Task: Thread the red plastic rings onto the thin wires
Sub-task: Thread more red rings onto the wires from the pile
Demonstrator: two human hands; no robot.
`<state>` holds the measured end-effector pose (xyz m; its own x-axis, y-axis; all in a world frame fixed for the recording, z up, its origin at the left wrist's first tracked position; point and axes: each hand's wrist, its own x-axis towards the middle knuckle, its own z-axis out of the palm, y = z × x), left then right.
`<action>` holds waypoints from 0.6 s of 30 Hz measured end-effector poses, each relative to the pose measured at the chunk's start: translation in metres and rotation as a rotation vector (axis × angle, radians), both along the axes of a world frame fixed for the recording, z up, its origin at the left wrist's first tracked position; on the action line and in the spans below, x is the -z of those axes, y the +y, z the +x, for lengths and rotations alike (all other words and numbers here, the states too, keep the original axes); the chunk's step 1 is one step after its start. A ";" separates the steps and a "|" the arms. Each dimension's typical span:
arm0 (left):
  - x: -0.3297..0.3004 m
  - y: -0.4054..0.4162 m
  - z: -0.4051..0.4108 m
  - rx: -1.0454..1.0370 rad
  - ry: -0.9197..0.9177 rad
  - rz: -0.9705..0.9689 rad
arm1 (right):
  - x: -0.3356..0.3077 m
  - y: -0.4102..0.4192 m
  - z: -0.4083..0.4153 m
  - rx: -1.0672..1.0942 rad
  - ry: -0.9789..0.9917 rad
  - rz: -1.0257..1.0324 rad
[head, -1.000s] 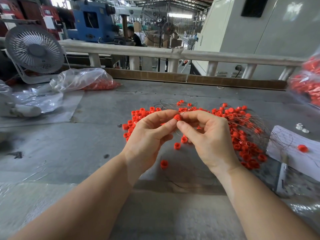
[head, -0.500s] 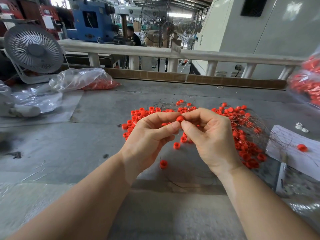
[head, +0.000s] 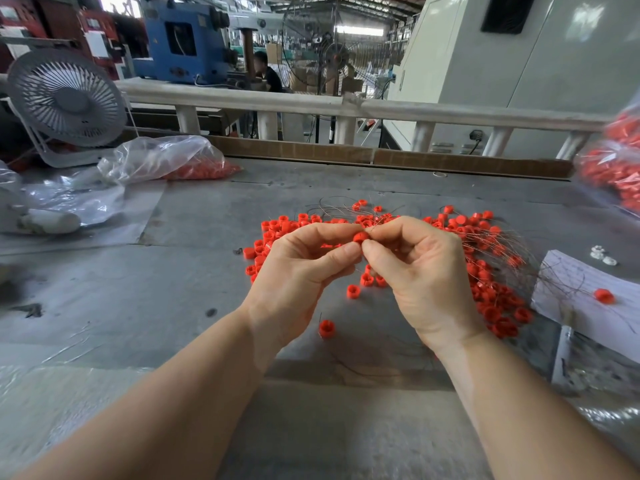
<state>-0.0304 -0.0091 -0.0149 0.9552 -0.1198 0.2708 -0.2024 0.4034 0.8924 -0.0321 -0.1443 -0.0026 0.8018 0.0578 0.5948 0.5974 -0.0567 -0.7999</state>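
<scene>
Pinching one red ring between both hands over a grey worktable in a factory hall.

We are working at a worn grey worktable (head: 194,271) with a white rail (head: 415,110) running along its far edge, a white desk fan (head: 67,98) and a clear bag of red rings (head: 166,159) sitting near the far left corner, and blue machinery (head: 180,39) standing beyond. A pile of loose red rings (head: 485,271) tangled with thin wires (head: 519,244) is lying mid-table, mostly behind and to the right of our hands, and a white paper sheet (head: 571,282) is lying by the right edge. Our left hand (head: 298,271) is pinching a single red ring (head: 360,236) with thumb and forefinger, other fingers curled; our right hand (head: 422,268) is closing its fingertips against that ring, apparently gripping a wire.
</scene>
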 end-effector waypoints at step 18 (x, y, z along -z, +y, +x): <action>0.000 -0.004 -0.002 -0.159 -0.098 0.149 | -0.002 0.000 0.001 -0.020 0.242 0.079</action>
<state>-0.0329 -0.0129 -0.0150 0.9351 -0.0159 0.3539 -0.3415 0.2250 0.9125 -0.0313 -0.1441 -0.0006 0.9207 0.0362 0.3885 0.3880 0.0211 -0.9214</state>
